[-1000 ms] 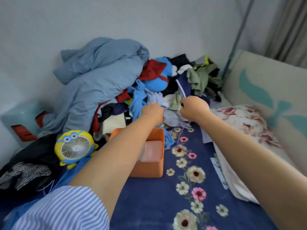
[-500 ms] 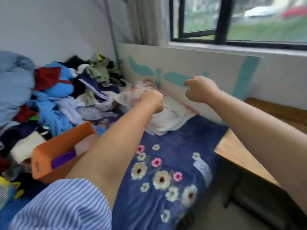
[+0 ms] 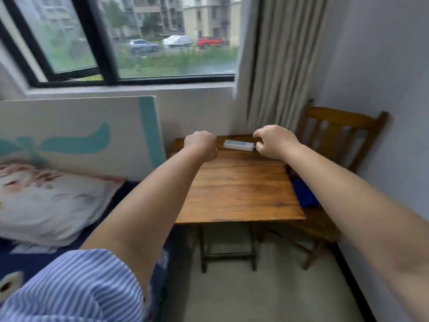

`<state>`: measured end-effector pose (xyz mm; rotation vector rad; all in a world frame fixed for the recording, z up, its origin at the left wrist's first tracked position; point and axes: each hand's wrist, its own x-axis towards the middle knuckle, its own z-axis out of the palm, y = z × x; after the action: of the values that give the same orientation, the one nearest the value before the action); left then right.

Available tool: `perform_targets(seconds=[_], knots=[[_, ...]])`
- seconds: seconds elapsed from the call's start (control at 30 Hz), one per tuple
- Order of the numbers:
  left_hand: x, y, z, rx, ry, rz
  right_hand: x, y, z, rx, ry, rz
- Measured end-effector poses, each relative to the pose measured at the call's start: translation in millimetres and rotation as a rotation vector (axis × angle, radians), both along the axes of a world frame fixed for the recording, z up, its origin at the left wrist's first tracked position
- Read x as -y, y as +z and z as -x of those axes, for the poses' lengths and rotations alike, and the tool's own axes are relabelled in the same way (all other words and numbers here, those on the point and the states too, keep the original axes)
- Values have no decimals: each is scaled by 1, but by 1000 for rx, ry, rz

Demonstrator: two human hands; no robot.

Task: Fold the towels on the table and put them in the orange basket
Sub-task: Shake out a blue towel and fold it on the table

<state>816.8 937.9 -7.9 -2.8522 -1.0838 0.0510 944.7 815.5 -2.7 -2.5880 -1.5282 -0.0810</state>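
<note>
My left hand point(image 3: 201, 145) is curled into a fist above the far left part of the small wooden table point(image 3: 236, 191) and holds nothing. My right hand point(image 3: 275, 141) hovers over the table's far right part with its fingers curled, also holding nothing. Its fingertips are close to a white power strip point(image 3: 239, 145) that lies at the back of the table. A blue cloth point(image 3: 304, 194) lies on the wooden chair point(image 3: 339, 126) to the right of the table. No orange basket shows in this view.
A bed with a dark blue floral cover point(image 3: 27, 256) and a floral pillow point(image 3: 48, 205) lies to the left. A white and teal board point(image 3: 76, 135) leans under the window point(image 3: 120, 38). A curtain point(image 3: 283, 61) hangs at the right, with grey floor point(image 3: 267, 293) below.
The view has swung right, from the clothes pile and orange basket on the bed to the wooden table by the window. Both curled hands moved along with it.
</note>
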Motion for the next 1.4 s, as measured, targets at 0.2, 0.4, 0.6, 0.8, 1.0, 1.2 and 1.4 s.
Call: perform_targets(seconds=[0.2, 0.4, 0.6, 0.8, 1.0, 1.2, 1.4], knots=[[75, -20, -154, 4, -180, 46, 100, -15, -144, -66, -155, 44], [110, -60, -263, -77, -286, 108, 158, -53, -255, -143, -309, 15], [95, -108, -335, -169, -293, 222, 161, -114, -327, -277, -375, 94], [49, -178, -430, -242, -310, 337, 129, -178, -416, -346, -433, 204], [15, -243, -522, -313, -368, 460, 90, -240, -493, -402, -499, 301], [23, -333, -582, -365, -297, 614, 71, -334, -528, -433, -514, 416], [37, -421, -620, -334, -83, 744, 55, -420, -552, -459, -508, 459]])
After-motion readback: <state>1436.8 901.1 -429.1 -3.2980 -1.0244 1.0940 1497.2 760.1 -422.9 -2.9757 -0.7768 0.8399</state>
